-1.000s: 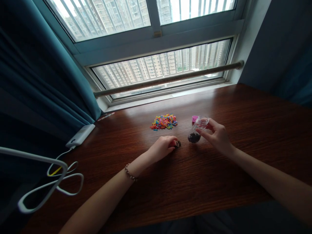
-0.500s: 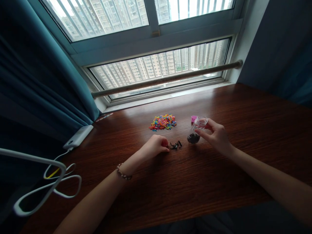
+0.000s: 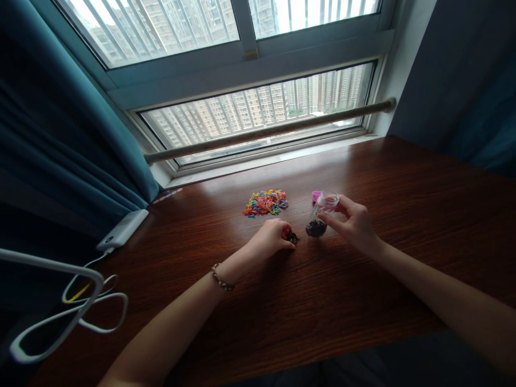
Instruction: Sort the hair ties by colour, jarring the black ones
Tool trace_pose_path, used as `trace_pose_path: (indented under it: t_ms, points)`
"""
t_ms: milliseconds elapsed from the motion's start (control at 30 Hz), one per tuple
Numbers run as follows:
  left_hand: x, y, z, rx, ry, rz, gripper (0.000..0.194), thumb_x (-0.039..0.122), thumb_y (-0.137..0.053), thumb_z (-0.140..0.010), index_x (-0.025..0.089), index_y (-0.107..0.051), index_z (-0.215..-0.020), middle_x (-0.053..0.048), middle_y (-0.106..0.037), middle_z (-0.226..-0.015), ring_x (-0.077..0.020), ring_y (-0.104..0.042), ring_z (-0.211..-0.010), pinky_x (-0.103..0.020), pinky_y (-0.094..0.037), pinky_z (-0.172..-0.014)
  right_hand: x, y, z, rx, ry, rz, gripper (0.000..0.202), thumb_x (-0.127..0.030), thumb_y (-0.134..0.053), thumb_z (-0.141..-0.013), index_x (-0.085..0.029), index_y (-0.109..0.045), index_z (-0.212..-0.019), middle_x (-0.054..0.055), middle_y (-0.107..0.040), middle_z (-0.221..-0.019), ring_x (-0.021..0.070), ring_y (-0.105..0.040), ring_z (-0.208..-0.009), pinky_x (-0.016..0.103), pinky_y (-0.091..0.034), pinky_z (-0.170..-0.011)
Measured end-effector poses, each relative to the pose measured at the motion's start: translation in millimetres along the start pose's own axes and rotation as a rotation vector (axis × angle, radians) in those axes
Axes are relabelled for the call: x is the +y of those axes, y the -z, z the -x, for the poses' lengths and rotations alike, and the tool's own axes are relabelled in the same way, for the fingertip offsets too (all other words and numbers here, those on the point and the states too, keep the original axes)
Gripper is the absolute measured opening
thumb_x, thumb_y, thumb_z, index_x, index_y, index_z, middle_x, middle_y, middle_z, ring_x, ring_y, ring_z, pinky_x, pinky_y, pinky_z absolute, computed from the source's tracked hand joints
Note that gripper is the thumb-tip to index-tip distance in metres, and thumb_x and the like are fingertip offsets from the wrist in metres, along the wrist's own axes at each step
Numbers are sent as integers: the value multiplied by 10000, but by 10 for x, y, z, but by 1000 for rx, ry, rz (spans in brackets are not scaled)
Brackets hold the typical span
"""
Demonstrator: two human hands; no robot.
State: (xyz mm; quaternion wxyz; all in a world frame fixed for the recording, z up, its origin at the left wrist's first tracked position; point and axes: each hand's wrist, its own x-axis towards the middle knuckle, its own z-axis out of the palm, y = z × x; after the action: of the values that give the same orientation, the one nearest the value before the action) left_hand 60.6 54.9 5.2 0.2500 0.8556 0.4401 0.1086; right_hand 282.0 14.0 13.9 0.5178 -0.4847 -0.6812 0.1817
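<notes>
My right hand grips a small clear jar near its neck. The jar leans with its open mouth toward that hand, and black bands fill its bottom. To the left, my left hand has its thumb and fingers curled round a little bunch of small black rubber bands at the tabletop. The fingers partly hide this bunch. Behind the jar is a pink cap. A heap of small multicoloured bands lies beyond my left hand.
The brown wooden table reaches back to a barred window with a metal rail. At the left lie a white power bank and a looped white cable, beside a blue curtain.
My left hand has moved right, and its fingers have closed round the loose black bands. My right hand still holds the jar in about the same place. The view has shifted slightly.
</notes>
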Motion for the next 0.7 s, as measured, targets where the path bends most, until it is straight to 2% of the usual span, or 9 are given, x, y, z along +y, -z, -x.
trace_pose_path:
  t_ms: [100, 233, 467, 600, 700]
  points:
    - [37, 18, -57, -39, -50, 4, 315, 275, -704, -623, 172, -663, -917, -12, -590, -728, -117, -529, -624, -200, -396, -566, 2, 0, -1, 0, 4, -12, 341, -417, -649, -721, -184, -585, -962, 54, -645, -862, 220, -614, -767, 332, -497, -715]
    - [68, 46, -120, -114, -137, -28, 165, 198, -614, -695, 180, -685, -843, -6, -586, -701, -100, -516, -593, -184, -377, -547, -9, 3, -1, 3, 5, -15, 332, -416, -647, -723, -189, -585, -957, 52, -644, -865, 220, -612, -770, 330, -498, -717]
    - [77, 21, -180, -102, -163, -105, 173, 105, -553, -631, 138, -691, -731, -5, -589, -613, -96, -483, -540, -190, -353, -521, -11, 5, -7, 7, 4, 4, 320, -414, -648, -722, -188, -587, -940, 48, -643, -845, 217, -610, -758, 323, -494, -709]
    - [22, -1, -168, -72, -146, -10, 148, 124, -560, -621, 121, -683, -704, 6, -568, -563, -88, -472, -515, -186, -347, -493, -5, 5, -11, 1, 1, 20, 320, -412, -643, -729, -181, -587, -942, 46, -640, -840, 209, -607, -752, 313, -488, -699]
    - [-66, 90, -138, -74, -81, 141, 132, 124, -574, -617, 99, -672, -703, 1, -584, -573, -85, -495, -529, -176, -370, -494, 0, 8, -18, -6, 5, 35, 321, -410, -642, -732, -172, -588, -941, 42, -639, -829, 203, -605, -743, 309, -481, -695]
